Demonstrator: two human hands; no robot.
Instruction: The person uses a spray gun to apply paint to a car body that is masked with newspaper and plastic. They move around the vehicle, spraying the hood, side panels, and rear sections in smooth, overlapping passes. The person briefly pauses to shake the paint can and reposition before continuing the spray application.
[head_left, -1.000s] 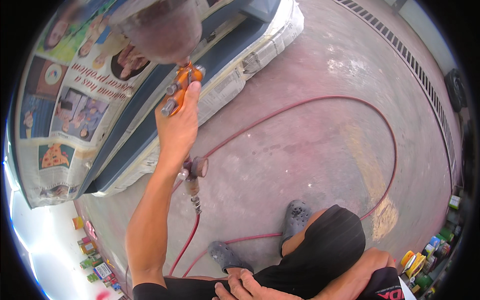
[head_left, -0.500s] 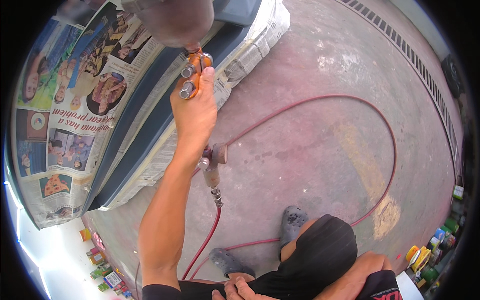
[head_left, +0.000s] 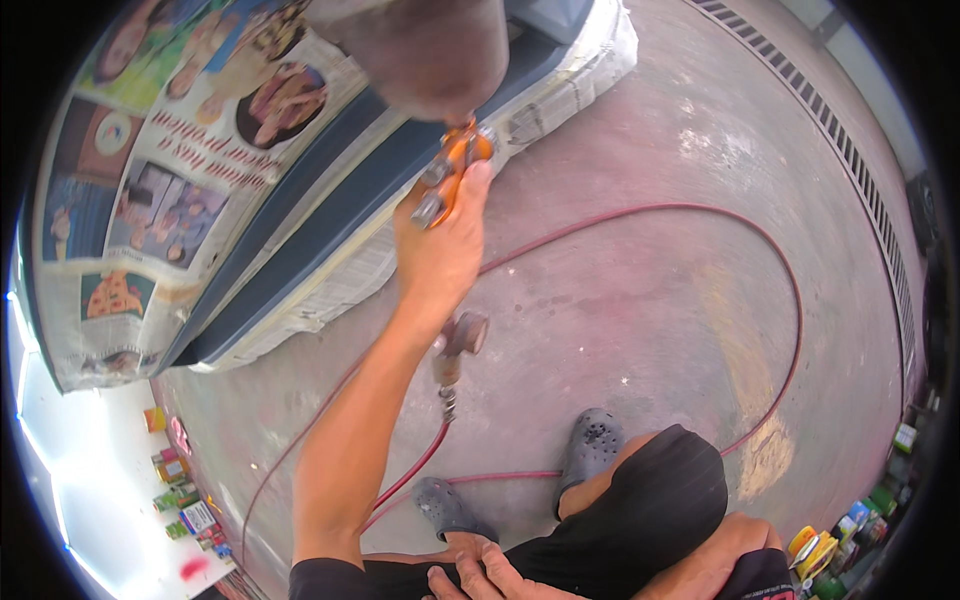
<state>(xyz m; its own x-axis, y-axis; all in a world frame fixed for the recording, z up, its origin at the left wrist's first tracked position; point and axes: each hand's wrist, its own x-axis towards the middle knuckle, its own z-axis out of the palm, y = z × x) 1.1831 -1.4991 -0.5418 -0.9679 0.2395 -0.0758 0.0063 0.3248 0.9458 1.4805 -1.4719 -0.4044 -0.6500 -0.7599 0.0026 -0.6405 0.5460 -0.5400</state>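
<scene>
My left hand [head_left: 440,245] is wrapped around an orange spray gun [head_left: 462,160] with silver knobs. A large grey paint cup [head_left: 425,50] sits on top of the gun, cut off by the upper edge. Beneath the wrist hangs a regulator with a round gauge [head_left: 470,333], joined to a red air hose [head_left: 425,455]. Beyond the gun lies a dark blue-grey car body panel [head_left: 330,215], masked with newspaper [head_left: 200,130] along its sides. My right hand [head_left: 490,578] lies low in front of my body, partly cut off, its fingers stretched and holding nothing visible.
The red hose loops across the stained concrete floor [head_left: 620,300], passing beside my feet in grey clogs [head_left: 592,450]. A slotted drain grate [head_left: 850,150] runs along the right. Several cans and bottles [head_left: 850,545] stand at lower right, with more cans [head_left: 195,515] at lower left.
The spray gun and my left hand have shifted right in the picture. The masked panel also sits higher and further right, as the view has moved a little. My right hand stays in place.
</scene>
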